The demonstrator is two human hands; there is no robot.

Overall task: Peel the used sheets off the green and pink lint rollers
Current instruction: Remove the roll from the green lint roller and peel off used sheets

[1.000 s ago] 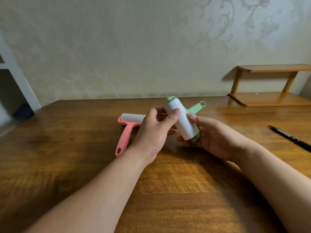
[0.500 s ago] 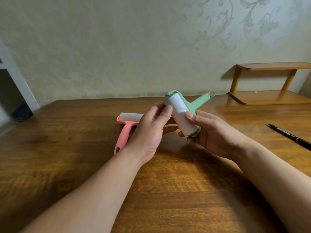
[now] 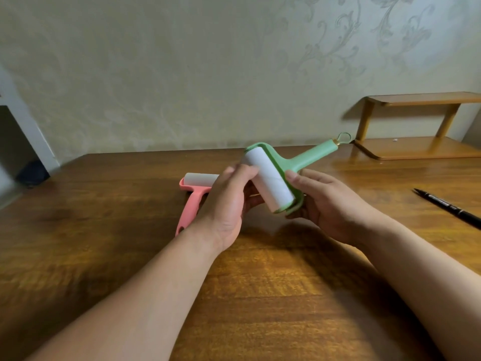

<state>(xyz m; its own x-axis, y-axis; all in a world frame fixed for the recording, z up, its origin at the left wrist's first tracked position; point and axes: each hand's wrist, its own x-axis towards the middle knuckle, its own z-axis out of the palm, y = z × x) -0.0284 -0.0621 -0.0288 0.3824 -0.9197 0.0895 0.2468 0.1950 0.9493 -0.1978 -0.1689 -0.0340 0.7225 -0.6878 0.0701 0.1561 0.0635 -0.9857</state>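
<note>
1. Only the head view to go on, so all of this is looking down at my own hands over a brown wooden table.
2. The green lint roller is up off the table, held between both hands around the middle of the picture. It sits at a slant: one end of the white roll points toward me and to the right, the other end points away and to the left.
3. Its green handle sticks out up and to the right, away from me, with a little hanging loop on the tip.
4. My right hand has the green frame: thumb on the frame's edge beside the roll, fingers wrapped underneath the near end. That's a proper hold.
5. My left hand is curled onto the far half of the roll, fingertips on top of the white paper and more fingers showing underneath. It's a bit blurry, so I can't tell if I've caught a sheet edge or just the roll.
6. The pink lint roller lies flat on the table just behind my left hand, roll at the far end, handle pointing toward me. My hand hides part of it.
7. A black pen lies on the table well off to the right.
8. A small wooden shelf stands at the back right corner, against the patterned wall.
</note>
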